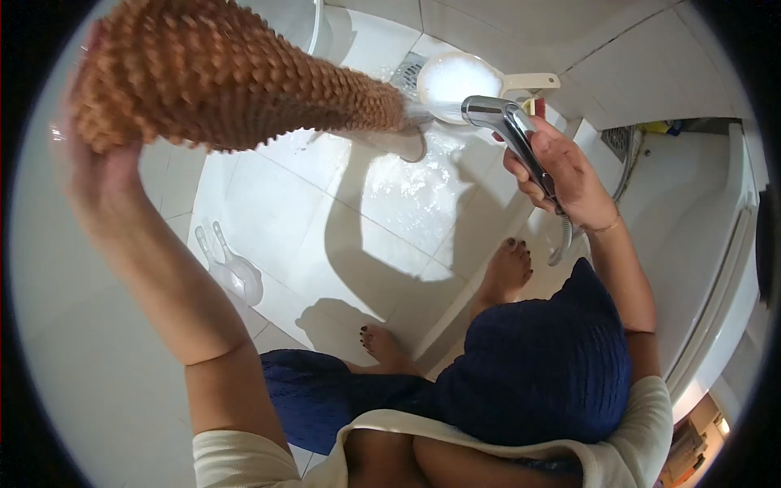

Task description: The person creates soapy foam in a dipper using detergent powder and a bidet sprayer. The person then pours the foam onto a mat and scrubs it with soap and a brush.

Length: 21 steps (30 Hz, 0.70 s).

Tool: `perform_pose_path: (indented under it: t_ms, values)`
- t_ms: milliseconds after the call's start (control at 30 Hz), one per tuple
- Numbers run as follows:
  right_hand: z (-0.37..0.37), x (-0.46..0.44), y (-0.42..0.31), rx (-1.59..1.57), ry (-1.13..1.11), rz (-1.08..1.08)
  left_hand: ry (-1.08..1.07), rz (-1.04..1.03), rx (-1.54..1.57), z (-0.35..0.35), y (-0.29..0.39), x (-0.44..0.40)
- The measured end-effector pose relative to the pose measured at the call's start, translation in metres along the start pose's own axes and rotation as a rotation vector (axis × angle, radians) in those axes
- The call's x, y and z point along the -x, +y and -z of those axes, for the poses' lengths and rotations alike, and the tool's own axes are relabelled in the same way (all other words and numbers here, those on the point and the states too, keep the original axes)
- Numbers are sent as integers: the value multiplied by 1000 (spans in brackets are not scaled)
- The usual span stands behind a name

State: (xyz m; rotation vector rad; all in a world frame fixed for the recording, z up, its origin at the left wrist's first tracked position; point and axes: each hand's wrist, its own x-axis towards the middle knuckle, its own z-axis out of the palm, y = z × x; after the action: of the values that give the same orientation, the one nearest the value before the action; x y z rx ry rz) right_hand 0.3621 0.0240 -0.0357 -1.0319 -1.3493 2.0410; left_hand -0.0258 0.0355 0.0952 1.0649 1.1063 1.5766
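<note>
My left hand [110, 175] grips one end of a brown, nubby chenille mat [220, 77], raised at the upper left. The mat's narrowed far end points right, toward the sprayer. In my right hand [569, 175] is a chrome handheld bidet sprayer [521, 138], my fingers wrapped around its handle and its head turned left toward the mat. Spray seems to come from the head onto the mat's tip. A metal hose [565, 236] hangs below that hand. Behind the sprayer head sits a cream dipper [462, 77] with white foam in it.
Wet tiles [407, 195] with suds lie below the mat. Clear plastic dippers [234, 272] rest on the floor at left. A drain grate [409, 73] is near the wall, another grate [620, 145] at right. My bare feet [506, 272] stand beside a low ledge.
</note>
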Motion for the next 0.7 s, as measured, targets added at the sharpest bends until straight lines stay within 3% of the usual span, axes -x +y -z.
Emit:
perform_pose_path:
  t_ms: [67,200,467,533,633,700]
  values:
    - [4,0,2,3,-11,6,-500,-12,180,14,23,-22]
    - [4,-4,3,-11,0,14,-77,-210,-19,-6,33,-29]
    - [2,-5,0,-16,30,3,306,-270,-188,-45,44,2]
    - [5,-6,2,-10,41,21,374,-105,-220,-39,29,29]
    - [9,-8,5,-6,17,22,347,363,-190,-2,-27,82]
    - [2,-9,3,16,44,-91,347,677,-106,49,-73,115]
